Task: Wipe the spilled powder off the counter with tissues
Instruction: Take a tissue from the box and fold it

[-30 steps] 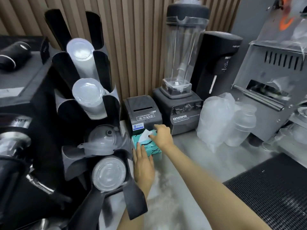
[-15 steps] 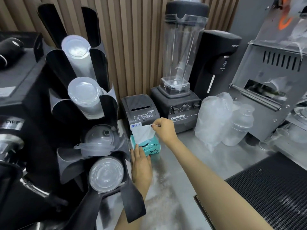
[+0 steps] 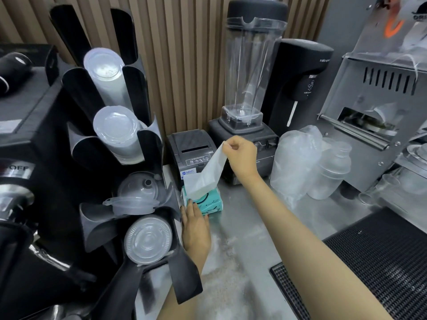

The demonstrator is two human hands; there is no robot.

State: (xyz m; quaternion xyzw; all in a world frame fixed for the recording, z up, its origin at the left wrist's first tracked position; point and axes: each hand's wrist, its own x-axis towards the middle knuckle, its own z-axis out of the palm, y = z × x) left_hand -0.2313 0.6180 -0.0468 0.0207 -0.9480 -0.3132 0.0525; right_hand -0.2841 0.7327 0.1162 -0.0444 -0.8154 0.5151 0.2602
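A teal tissue pack (image 3: 211, 204) lies on the steel counter (image 3: 249, 218) in front of a small black printer. My left hand (image 3: 195, 225) rests flat against the pack's near side with straight fingers. My right hand (image 3: 240, 154) is raised above the pack and pinches the top corner of a white tissue (image 3: 208, 174), whose lower end is still in the pack's slot. Pale spilled powder (image 3: 227, 257) is scattered on the counter just in front of the pack, beside my left forearm.
A black cup and lid dispenser (image 3: 120, 158) crowds the left. Behind stand the receipt printer (image 3: 191, 151), a blender (image 3: 247, 88) and a black soda machine (image 3: 298, 82). Bagged plastic cups (image 3: 298, 167) and a sealing machine (image 3: 379, 116) sit right. A black drip mat (image 3: 369, 262) covers the near right.
My right hand has risen from the pack, drawing the white tissue up and out to nearly its full length. My left hand has stayed against the pack.
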